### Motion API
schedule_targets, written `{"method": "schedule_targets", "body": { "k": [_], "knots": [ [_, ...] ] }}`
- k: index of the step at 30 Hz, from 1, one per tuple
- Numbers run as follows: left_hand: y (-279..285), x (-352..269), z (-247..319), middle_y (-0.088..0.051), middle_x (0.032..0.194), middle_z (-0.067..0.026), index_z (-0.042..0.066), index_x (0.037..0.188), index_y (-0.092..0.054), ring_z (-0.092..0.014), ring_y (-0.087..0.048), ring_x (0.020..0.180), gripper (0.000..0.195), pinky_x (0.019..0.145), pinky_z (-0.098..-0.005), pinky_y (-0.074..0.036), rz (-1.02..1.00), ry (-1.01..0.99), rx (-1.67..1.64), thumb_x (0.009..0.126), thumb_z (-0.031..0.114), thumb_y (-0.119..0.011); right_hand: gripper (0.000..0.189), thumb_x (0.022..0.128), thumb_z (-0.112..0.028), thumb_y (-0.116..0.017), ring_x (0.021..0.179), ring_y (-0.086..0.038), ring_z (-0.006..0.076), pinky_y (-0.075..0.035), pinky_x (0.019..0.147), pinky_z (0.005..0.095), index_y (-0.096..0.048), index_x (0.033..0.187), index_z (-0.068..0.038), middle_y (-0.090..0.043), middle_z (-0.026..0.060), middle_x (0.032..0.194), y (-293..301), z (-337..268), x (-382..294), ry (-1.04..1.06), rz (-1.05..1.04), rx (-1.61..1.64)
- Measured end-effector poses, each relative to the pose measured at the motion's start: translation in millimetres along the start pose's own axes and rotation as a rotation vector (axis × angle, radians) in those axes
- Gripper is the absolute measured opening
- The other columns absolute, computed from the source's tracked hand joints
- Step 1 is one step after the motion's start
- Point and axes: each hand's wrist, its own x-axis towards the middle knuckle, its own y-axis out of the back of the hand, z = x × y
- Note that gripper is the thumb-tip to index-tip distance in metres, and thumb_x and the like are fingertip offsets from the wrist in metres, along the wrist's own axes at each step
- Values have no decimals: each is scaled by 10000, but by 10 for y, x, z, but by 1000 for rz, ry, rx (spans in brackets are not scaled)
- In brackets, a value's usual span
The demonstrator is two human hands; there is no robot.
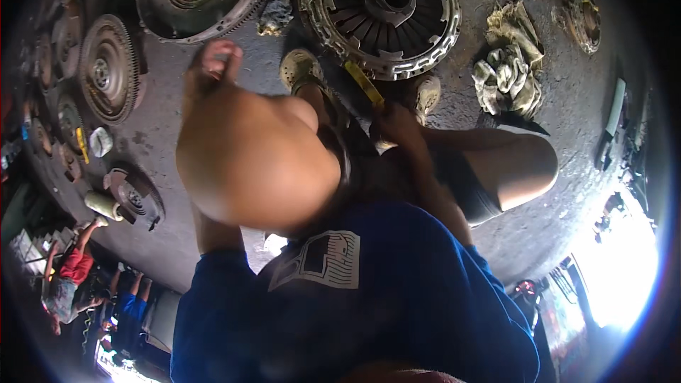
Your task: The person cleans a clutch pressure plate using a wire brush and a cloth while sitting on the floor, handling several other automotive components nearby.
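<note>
My right hand [396, 123] is closed around the near end of a narrow yellow tool [364, 84]. The tool's far end reaches the rim of a clutch pressure plate [393, 53] lying on the floor before me, its diaphragm fingers and central release ring facing up. I cannot tell the tool's exact kind. Beyond my blurred left knee, my left hand [221, 59] is raised with loosely curled fingers and nothing visible in them. It is nearest to the lower rim of a large toothed flywheel [186, 32]; whether they touch is unclear.
A dirty rag [508, 77] lies right of the pressure plate, and a fluffy scrap [275, 10] left of it. Another flywheel [109, 69] and several discs are at left, near a pale roll [102, 206]. Two people [66, 282] are at far lower left.
</note>
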Motion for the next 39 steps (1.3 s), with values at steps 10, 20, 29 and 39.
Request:
{"method": "schedule_targets", "body": {
  "k": [10, 20, 29, 39],
  "knots": [
    [1166, -787, 2272, -741, 1074, -51, 86, 1286, -696, -120, -660, 961, 360, 851, -263, -509, 410, -530, 299, 994, 297, -721, 532, 985, -419, -532, 1103, -680, 476, -537, 971, 547, -673, 1157, 65, -709, 325, 1099, -272, 228, 62, 35, -30, 42],
    [462, -502, 1868, -645, 1320, -131, 56, 1226, -678, -266, -670, 1055, 344, 909, -387, -560, 71, -835, 547, 978, 291, -721, 494, 1024, -399, -512, 1024, -700, 488, -553, 919, 577, -665, 1129, 59, -703, 332, 1063, -615, 198, 506, 227, 39, -128],
    [958, -405, 1490, -664, 1257, -112, 58, 1266, -661, -225, -669, 979, 357, 856, -356, -554, -221, -746, 490, 970, 250, -722, 392, 1039, -289, -478, 918, -724, 474, -590, 826, 564, -650, 1099, 57, -714, 309, 950, -709, 517, 396, 381, -43, -385],
    [1076, -450, 1546, -680, 1259, -72, 117, 1324, -660, -179, -660, 957, 374, 862, -325, -529, -214, -691, 573, 976, 243, -715, 337, 998, -254, -547, 797, -743, 400, -615, 692, 482, -662, 1022, 62, -695, 283, 866, -579, 671, 336, 583, 0, -617]
  ]
}}
